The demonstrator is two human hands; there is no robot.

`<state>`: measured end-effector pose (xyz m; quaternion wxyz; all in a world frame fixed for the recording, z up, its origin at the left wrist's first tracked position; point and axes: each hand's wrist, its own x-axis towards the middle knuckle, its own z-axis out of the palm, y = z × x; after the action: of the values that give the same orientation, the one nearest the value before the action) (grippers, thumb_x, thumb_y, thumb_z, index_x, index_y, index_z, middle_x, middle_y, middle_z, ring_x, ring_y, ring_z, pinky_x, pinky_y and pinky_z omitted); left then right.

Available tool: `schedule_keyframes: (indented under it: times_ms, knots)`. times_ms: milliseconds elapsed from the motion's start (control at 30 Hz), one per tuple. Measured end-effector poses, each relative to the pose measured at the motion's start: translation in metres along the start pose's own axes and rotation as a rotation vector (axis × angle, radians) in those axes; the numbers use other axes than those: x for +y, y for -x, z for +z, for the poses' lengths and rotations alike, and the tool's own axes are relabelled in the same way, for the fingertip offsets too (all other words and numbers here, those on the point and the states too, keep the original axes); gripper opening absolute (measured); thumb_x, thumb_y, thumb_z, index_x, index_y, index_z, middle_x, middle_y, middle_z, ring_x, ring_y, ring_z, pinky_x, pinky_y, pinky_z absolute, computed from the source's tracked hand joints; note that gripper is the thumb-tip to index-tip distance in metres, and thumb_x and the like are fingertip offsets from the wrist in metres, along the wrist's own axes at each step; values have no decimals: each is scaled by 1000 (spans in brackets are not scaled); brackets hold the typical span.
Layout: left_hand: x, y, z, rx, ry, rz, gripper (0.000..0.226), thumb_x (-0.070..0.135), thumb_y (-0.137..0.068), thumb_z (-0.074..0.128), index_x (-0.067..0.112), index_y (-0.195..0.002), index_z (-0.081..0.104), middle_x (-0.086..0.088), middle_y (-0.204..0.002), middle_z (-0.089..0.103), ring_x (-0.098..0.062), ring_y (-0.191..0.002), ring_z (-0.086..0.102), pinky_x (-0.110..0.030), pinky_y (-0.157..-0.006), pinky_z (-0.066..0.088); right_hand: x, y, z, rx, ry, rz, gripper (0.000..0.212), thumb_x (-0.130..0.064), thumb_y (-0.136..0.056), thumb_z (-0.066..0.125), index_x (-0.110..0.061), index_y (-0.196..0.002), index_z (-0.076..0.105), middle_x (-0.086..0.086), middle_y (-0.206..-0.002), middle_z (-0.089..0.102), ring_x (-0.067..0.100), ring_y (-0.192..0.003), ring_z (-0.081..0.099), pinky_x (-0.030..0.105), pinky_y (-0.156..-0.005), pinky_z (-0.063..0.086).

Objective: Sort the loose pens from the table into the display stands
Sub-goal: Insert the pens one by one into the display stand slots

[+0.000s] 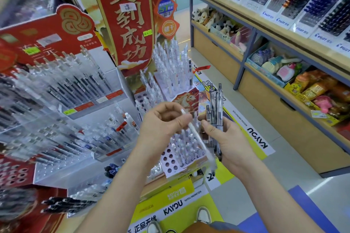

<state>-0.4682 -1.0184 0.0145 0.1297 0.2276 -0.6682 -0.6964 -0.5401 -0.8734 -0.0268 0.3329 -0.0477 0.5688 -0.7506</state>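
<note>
My right hand (225, 138) grips a small bundle of clear retractable pens (215, 106) that stand upright, clickers at the top. My left hand (162, 123) pinches one white pen (197, 136), which slants down to the right across the bundle. Both hands hover over a tiered display stand (171, 161) with round holes; several clear pens stand in it, and some front holes are bare. A taller tier of the same stand (174, 73) behind it is packed with clear pens.
Clear acrylic racks of pens (66, 85) fill the left side under red signs. Loose dark pens (64, 204) lie at the lower left. A wooden shelf unit (284, 73) with toys and pen cards lines the right. An aisle floor runs between.
</note>
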Motion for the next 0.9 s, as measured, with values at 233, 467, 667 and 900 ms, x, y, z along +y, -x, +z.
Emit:
schedule_keyframes:
  times_ms: [233, 467, 667, 900]
  knots:
    - [22, 19, -60, 226, -330, 232, 22, 14, -73, 80, 33, -82, 74, 8, -75, 72, -7, -72, 67, -15, -69, 54, -2, 11, -4, -22, 182, 13, 16, -15, -99, 52, 0, -102, 55, 5, -71, 53, 16, -47, 44, 25, -43, 37]
    - [-28, 30, -76, 110, -506, 156, 17, 10, -77, 78, 25, -84, 75, 23, -70, 69, 8, -70, 64, -8, -71, 50, 15, 27, 12, 87, 189, 9, 8, -17, -102, 48, -12, -100, 54, 8, -75, 64, 19, -50, 49, 25, -42, 38]
    - [-60, 30, -76, -20, -606, 225, 14, 12, -75, 81, 13, -88, 77, 9, -75, 70, 1, -73, 64, -24, -77, 53, 42, 45, 27, 183, 175, -32, 5, -9, -98, 54, -7, -101, 58, 2, -66, 54, 14, -51, 54, 24, -42, 38]
    - [-77, 28, -71, -138, -623, 233, 15, 13, -80, 77, 11, -94, 75, 9, -76, 66, 21, -70, 56, -4, -72, 47, 61, 66, 36, 275, 159, -94, 19, -6, -98, 53, -21, -109, 53, 12, -77, 64, 16, -47, 48, 24, -40, 33]
